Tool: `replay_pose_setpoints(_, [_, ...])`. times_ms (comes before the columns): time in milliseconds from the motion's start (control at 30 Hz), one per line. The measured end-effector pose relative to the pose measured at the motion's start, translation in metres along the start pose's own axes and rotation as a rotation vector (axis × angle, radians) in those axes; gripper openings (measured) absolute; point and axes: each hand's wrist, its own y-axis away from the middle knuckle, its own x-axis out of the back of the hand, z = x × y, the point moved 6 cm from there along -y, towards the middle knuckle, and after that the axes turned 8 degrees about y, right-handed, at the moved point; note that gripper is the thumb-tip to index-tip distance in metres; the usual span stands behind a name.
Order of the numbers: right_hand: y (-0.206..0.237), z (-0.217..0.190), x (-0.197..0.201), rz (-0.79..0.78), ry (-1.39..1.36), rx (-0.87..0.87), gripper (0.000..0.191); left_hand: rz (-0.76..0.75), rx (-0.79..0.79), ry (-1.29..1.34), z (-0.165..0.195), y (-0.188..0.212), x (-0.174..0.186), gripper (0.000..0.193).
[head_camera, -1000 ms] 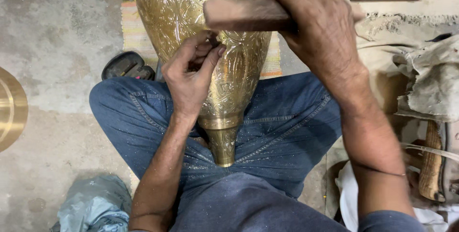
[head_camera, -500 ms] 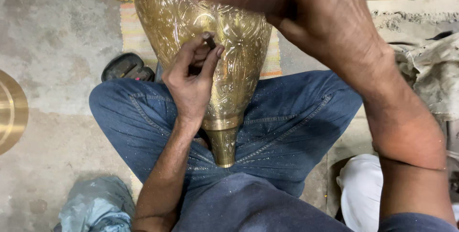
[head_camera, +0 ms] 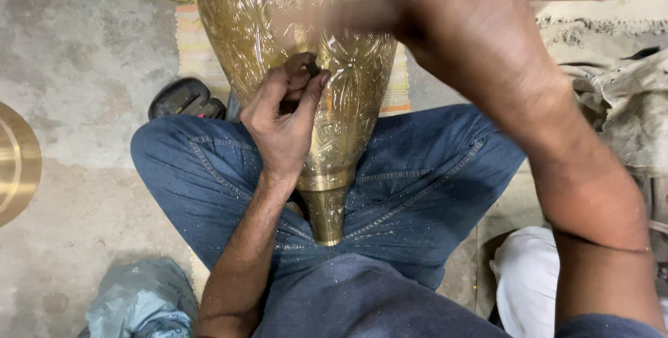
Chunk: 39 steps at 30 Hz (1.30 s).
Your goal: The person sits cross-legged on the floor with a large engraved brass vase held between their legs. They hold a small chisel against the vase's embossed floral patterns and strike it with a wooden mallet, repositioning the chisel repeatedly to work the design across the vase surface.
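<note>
An engraved brass vase (head_camera: 348,94) lies across my lap, its narrow neck pointing toward me between my jeans-clad legs. My left hand (head_camera: 282,126) rests on the vase's side and pinches a small dark punch (head_camera: 311,68) against the metal. My right hand (head_camera: 466,25) is raised high and close to the camera, gripping a wooden mallet (head_camera: 334,18) that is blurred with motion over the punch.
A brass disc (head_camera: 15,164) lies at the left edge of the concrete floor. A black sandal (head_camera: 184,99) and a striped mat (head_camera: 195,45) lie behind my left knee. Grey cloth (head_camera: 139,300) sits lower left, white cloth (head_camera: 525,282) lower right, sacking (head_camera: 626,115) at right.
My right hand has swung the mallet up and leftward, nearer the camera, and it is now blurred. My left hand keeps the punch on the same spot of the vase.
</note>
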Motion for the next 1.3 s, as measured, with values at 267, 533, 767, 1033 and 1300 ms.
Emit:
replay_pose_setpoints(267, [0.008,0.007,0.000,0.060,-0.164,-0.007,0.024,-0.003,0.002,-0.071,-0.004,-0.001,0.002,0.024])
replay_pose_setpoints(533, [0.001,-0.006,0.005,-0.083,0.049,-0.012,0.027,-0.024,0.005,-0.080,-0.009,0.000,0.002,0.018])
replay_pose_setpoints(767, [0.009,0.002,0.003,0.098,-0.280,-0.005,0.033,-0.049,-0.040,-0.065,-0.007,0.000,0.001,0.024])
replay_pose_setpoints(1033, [0.012,0.001,-0.003,0.072,-0.109,0.021,0.028,-0.061,-0.024,-0.048,0.001,-0.002,0.001,0.027])
replay_pose_setpoints(1300, [0.009,-0.005,-0.006,0.048,0.083,0.022,0.022,-0.081,-0.024,-0.076,0.000,-0.005,0.001,0.021])
